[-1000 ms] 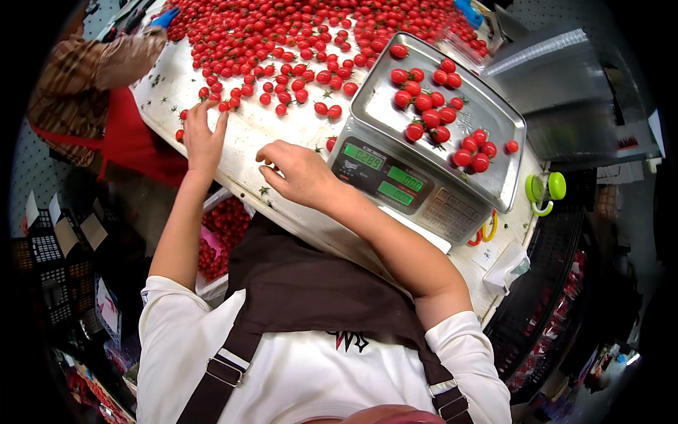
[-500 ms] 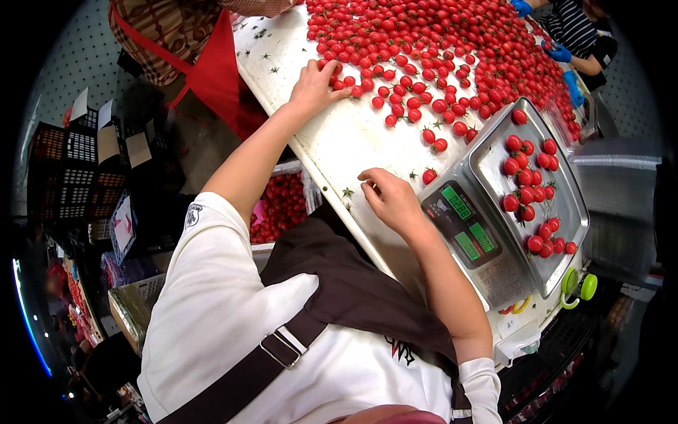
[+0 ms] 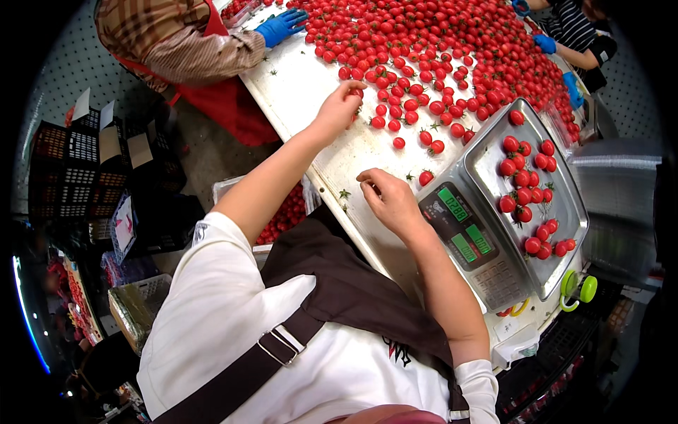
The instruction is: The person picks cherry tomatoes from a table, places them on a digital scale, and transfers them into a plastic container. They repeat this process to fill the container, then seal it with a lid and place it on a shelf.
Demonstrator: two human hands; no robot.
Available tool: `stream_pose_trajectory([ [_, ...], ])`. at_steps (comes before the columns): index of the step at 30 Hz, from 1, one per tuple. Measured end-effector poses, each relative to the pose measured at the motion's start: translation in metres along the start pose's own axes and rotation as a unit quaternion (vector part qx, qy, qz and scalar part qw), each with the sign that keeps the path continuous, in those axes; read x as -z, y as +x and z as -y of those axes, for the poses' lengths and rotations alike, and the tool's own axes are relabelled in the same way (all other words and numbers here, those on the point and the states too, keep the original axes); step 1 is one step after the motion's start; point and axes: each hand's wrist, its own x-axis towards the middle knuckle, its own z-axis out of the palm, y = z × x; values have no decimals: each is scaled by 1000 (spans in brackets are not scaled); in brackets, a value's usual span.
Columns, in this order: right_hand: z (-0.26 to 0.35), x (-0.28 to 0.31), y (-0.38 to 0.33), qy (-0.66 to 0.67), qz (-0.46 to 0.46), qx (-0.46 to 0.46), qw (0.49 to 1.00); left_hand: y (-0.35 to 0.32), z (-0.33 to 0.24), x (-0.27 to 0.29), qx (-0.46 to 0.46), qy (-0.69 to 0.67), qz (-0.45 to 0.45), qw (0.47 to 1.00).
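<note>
My left hand [image 3: 337, 114] is over the white table at the near edge of a pile of red cherry tomatoes [image 3: 417, 32]. Its fingers are curled in, and bits of red tomato show at the fingertips and under the palm; how many it holds is hidden. My right hand [image 3: 393, 203] hovers at the table's near side, left of the scale's display, its fingers loosely bent and apart with nothing visible in them. Beyond its fingers sits a single cherry tomato [image 3: 426, 178]. A digital scale [image 3: 472, 237] carries a metal tray [image 3: 487, 152] with several cherry tomatoes, some on green stems.
Across the left corner, a co-worker's blue-gloved hand [image 3: 281, 28] reaches onto the table [image 3: 321, 166]. Another person's blue glove [image 3: 544, 44] is at the far right. Below the table edge stands a crate of tomatoes [image 3: 286, 218]. Black crates [image 3: 78, 166] are stacked at left; a green-lidded item [image 3: 587, 288] is beside the scale.
My left hand has moved right and slightly nearer, its fingers now closed around tomatoes. The co-worker's blue-gloved hand has come onto the table at upper left. My right hand has hardly moved.
</note>
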Motion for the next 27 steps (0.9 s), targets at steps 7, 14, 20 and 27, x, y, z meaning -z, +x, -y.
stream_pose_trajectory([
  [7,1,-1,-2,20,-2,2,1000,-46,-26,2,185,-545,120,809],
  [14,-2,-4,-1,20,1,-1,1000,-43,-53,-29,122,-439,200,867],
  [20,-4,-6,-2,12,18,-2,1000,-57,-140,-108,-6,-214,277,937],
  [27,-14,-6,-7,42,8,-6,999,-60,-132,-223,-405,137,158,890],
])
